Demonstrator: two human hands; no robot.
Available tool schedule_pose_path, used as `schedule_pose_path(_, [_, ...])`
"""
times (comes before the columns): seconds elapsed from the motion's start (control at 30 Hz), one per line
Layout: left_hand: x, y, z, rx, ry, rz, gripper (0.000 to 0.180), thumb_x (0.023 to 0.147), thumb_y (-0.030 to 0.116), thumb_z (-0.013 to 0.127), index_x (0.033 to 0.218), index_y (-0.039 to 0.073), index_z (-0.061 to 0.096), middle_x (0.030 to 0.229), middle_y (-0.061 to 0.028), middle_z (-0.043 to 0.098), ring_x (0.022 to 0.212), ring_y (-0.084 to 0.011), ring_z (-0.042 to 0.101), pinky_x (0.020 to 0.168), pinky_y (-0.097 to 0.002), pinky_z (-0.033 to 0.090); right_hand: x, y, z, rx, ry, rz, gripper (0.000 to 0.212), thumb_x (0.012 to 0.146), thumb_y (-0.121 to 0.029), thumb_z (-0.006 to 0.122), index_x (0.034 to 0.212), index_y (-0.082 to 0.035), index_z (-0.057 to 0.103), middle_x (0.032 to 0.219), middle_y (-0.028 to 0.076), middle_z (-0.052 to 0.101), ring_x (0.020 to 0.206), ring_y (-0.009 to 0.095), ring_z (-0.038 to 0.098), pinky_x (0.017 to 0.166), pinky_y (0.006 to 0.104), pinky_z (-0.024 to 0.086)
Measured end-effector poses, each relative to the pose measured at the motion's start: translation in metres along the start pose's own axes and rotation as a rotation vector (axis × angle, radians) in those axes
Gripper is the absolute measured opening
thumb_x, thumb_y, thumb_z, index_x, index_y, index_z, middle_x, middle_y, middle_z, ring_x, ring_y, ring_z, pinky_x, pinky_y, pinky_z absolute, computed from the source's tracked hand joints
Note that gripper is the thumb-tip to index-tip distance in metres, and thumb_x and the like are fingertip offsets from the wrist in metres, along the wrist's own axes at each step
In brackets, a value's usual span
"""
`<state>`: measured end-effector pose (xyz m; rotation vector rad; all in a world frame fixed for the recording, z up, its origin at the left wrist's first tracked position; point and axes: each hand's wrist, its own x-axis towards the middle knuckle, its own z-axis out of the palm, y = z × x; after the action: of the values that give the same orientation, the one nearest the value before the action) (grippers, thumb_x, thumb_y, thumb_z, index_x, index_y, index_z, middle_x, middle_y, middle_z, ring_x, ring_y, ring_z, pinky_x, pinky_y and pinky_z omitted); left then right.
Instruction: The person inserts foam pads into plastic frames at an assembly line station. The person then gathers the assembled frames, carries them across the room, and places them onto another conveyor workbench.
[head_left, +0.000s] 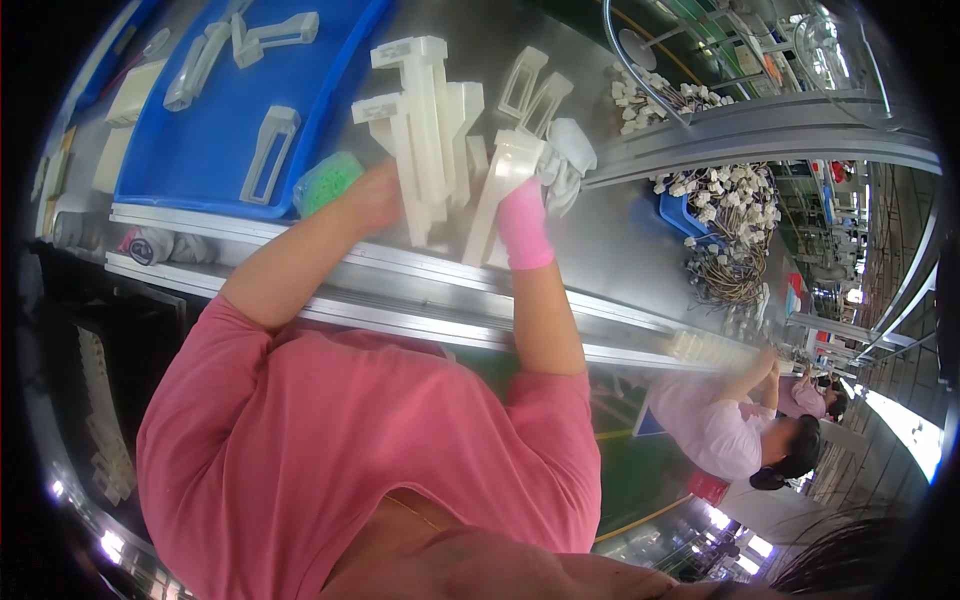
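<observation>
Work just beyond the paired aluminium rails (450, 275) at the near side of the metal table (615, 240); guard long bracket legs against striking this edge. Left hand (378, 198): bare, against the near left side of the cluster of white brackets (425, 130), with fingers hidden behind; cannot tell whether grasping or only steadying. Right hand (525, 225): pink-covered, grasping one tilted white bracket (497, 185) just right of the cluster. For best control, support the cluster by the thick bodies, not the projecting heads; align legs and avoid knocking the tilted bracket against neighbouring parts.

On the left, allow for the green bundle (335, 182) near the left wrist, then the raised wall of the blue tray (205, 150). On the right, clear the crumpled white cloth (570, 160) just beside the held bracket; use the bare tabletop beyond for sideways movement. Farther out, avoid two loose brackets (522, 82), then, at far right, the heap of wired connectors (655, 105).
</observation>
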<state>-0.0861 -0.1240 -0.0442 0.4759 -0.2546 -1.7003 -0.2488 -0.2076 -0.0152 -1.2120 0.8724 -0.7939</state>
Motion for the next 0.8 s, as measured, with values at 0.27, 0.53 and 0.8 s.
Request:
schedule_pose_path(0.27, [0.012, 0.022, -0.008, 0.012, -0.014, 0.066, 0.037, 0.083, 0.024, 0.049, 0.113, 0.004, 0.046, 0.105, -0.0097, 0.054, 0.092, -0.0215, 0.055, 0.08, -0.0356, 0.045, -0.001, -0.027, 0.011, -0.285, -0.112, -0.008, 0.022, 0.078, -0.014, 0.051, 0.097, -0.002, 0.053, 0.074, 0.007, 0.059, 0.061, 0.015, 0.057, 0.053, 0.0249, 0.046])
schedule_pose_path(0.53, [-0.014, 0.066, -0.007, -0.137, -0.227, 0.166, 0.043, 0.085, 0.022, 0.042, 0.121, 0.0, 0.035, 0.115, -0.0171, 0.046, 0.105, -0.0287, 0.046, 0.09, -0.0395, 0.038, 0.076, -0.033, -0.045, 0.094, 0.004, 0.034, 0.02, 0.077, -0.014, 0.047, 0.088, 0.0, 0.055, 0.071, 0.01, 0.06, 0.058, 0.013, 0.058, 0.044, 0.0221, 0.043])
schedule_pose_path(0.8, [-0.022, 0.075, -0.03, -0.204, -0.008, 0.181, 0.043, 0.083, 0.019, 0.046, 0.118, -0.003, 0.037, 0.109, -0.0209, 0.048, 0.098, -0.0321, 0.049, 0.083, -0.0426, 0.042, 0.259, 0.081, -0.088, -1.557, 0.313, -0.453, 0.014, 0.066, -0.015, 0.057, 0.075, -0.004, 0.059, 0.074, 0.016, 0.06, 0.067, 0.027, 0.06, 0.057, 0.0358, 0.049])
